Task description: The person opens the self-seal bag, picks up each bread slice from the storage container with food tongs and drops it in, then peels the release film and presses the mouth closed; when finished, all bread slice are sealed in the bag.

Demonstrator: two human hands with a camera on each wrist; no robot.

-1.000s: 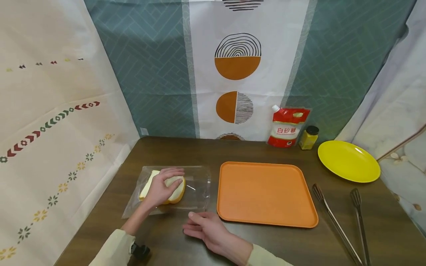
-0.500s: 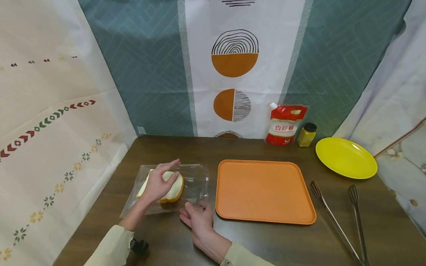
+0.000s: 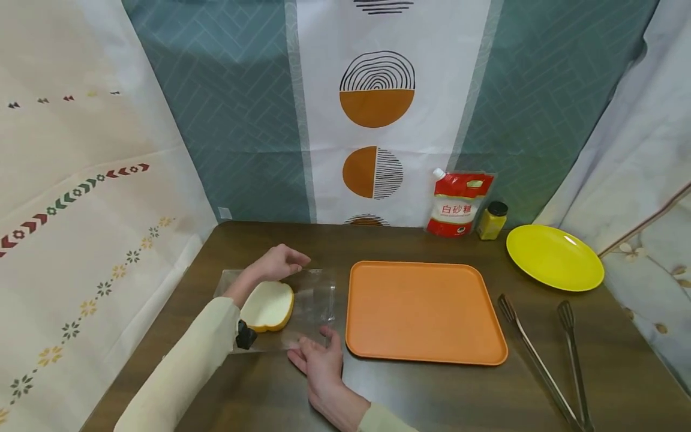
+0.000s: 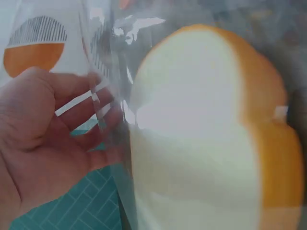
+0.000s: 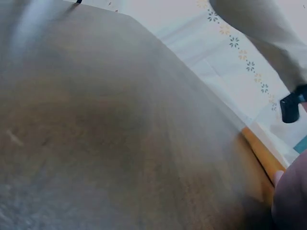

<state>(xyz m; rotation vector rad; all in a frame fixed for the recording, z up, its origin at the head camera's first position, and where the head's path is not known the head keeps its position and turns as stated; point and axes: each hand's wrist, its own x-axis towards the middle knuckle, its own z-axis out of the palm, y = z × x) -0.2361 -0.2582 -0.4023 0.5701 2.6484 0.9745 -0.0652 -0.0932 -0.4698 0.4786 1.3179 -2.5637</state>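
Observation:
A slice of bread [image 3: 268, 305], pale with an orange-brown crust, lies inside a clear plastic bag [image 3: 308, 309] on the table's left part. My left hand [image 3: 276, 263] reaches across the bag to its far edge. Its loosely bent fingers show through the plastic edge in the left wrist view, beside the large bread slice [image 4: 196, 124]. At the bag's near right corner is my right hand [image 3: 326, 367], thumb and fingers apart, fingertips at the plastic edge. In the right wrist view, only part of the right hand [image 5: 291, 194] shows at the lower right.
An orange tray [image 3: 423, 312] lies right of the bag. Beyond it stand a red and white sugar pouch [image 3: 459, 204] and a yellow jar [image 3: 492, 221] with a black lid. A yellow plate [image 3: 555, 258] and metal tongs [image 3: 540, 360] are at the right.
My left hand has moved from above the bread forward and right to the bag's far edge, uncovering the slice. The right hand has shifted slightly forward to the bag's near corner.

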